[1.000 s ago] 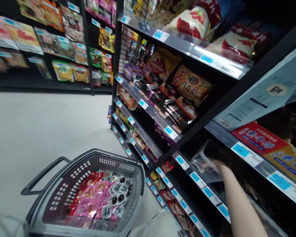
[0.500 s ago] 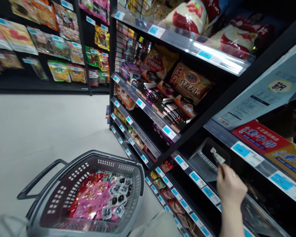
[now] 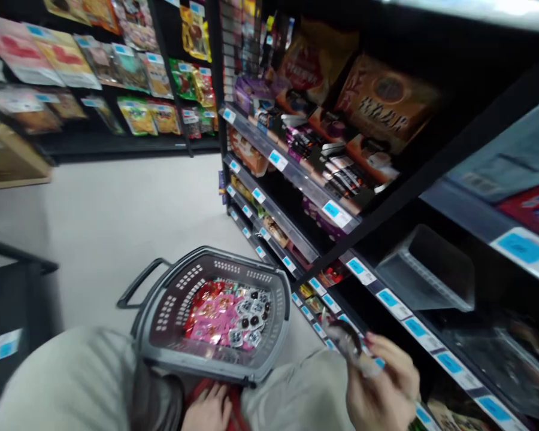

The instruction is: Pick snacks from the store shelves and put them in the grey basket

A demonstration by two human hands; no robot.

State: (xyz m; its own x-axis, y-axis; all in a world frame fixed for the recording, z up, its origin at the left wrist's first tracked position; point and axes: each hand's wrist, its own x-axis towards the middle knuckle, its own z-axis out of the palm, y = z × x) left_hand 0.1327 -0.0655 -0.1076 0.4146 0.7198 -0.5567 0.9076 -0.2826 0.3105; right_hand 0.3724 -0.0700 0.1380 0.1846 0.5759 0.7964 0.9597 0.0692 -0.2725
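My right hand (image 3: 381,383) is closed on a small clear-wrapped snack packet (image 3: 347,342) with dark contents, blurred by motion, in front of the lower shelves. Between my knees, at the bottom edge, my left hand (image 3: 209,410) lies with its fingers stretched over something red (image 3: 240,413) that I cannot make out. Just beyond it a grey shopping basket (image 3: 197,359) stands on the floor. Inside are pink packets (image 3: 215,317), red packets (image 3: 197,302) and several clear-wrapped dark snacks (image 3: 251,320). A clear plastic bin (image 3: 426,269) sits tilted on the shelf at the right.
Shelves with blue price tags (image 3: 336,214) run along the right, stocked with cereal bags (image 3: 377,102) and boxes. Hanging snack bags (image 3: 137,117) fill the far rack. A cardboard box (image 3: 13,158) and a dark shelf unit (image 3: 18,299) stand at the left.
My right hand has come away from the clear bin, down and left towards the basket, with the snack packet in it. My left hand has come into view; the camera view has shifted.
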